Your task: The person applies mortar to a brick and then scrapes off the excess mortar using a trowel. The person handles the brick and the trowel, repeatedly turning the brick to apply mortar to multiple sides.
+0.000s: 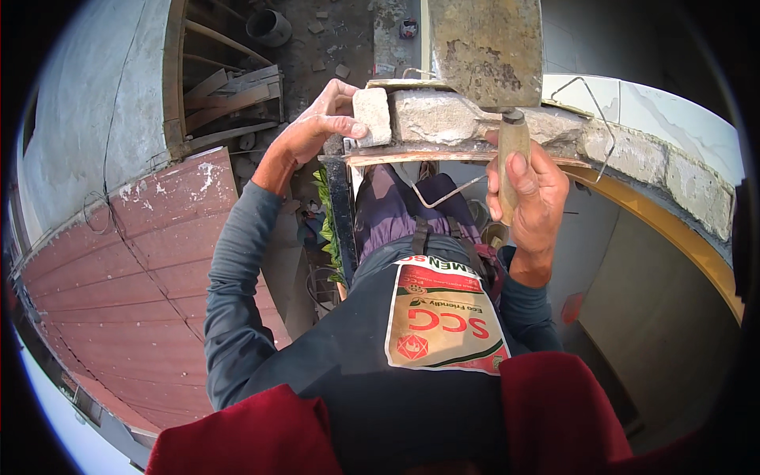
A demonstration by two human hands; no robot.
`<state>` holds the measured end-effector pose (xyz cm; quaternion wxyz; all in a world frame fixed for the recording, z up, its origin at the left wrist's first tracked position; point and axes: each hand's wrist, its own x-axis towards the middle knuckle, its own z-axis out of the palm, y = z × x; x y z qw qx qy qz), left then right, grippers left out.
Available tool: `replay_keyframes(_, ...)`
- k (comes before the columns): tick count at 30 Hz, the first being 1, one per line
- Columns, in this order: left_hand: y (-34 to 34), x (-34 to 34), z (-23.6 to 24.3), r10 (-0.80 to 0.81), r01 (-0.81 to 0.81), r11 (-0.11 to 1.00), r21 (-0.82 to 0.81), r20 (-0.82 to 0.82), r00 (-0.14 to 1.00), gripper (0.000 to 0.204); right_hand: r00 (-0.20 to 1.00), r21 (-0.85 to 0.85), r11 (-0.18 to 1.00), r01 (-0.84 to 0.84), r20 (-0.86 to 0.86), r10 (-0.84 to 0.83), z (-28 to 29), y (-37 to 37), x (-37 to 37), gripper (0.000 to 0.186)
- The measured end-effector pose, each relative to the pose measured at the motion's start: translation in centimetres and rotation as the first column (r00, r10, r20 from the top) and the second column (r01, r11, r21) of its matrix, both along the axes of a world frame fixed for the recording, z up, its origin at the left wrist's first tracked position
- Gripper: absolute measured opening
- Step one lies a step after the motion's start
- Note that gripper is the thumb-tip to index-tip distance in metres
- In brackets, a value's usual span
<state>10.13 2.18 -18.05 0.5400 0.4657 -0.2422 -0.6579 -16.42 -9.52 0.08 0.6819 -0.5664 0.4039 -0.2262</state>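
My left hand (pixel 323 123) grips a small, pale, rough block piece (pixel 372 117) at the left end of a low masonry course, thumb on its near face. My right hand (pixel 529 186) is wrapped around the wooden handle of a trowel (pixel 514 150), held upright over the course. The trowel's thin neck bends left, toward a flat, mortar-stained edge above the blocks that looks like its blade. Beside the held piece sits a larger pale block (pixel 431 117), with more mortared blocks (pixel 657 165) curving away to the right.
Bent steel rods (pixel 606 131) stick out around the course. A stained upright slab (pixel 487 51) rises behind it. Below lie an orange-yellow curved edge (pixel 673 229) and green leaves (pixel 326 222). Reddish sheeting (pixel 142 277), stacked boards (pixel 237 99) and a bucket (pixel 269 29) are at left.
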Motion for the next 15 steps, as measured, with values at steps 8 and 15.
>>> replay_keyframes(8,0.3,-0.5,0.7,0.015,-0.014,1.0,0.017,-0.06,0.998,0.084,0.999,0.082,0.996,0.031,0.03,-0.034,-1.1,-0.1,-0.6,0.035)
replay_keyframes(15,0.5,0.2,0.8,-0.024,0.024,1.0,0.006,-0.008,1.0,0.081,1.0,0.085,0.996,0.013,-0.01,-0.012,-0.2,-0.5,-0.2,0.036)
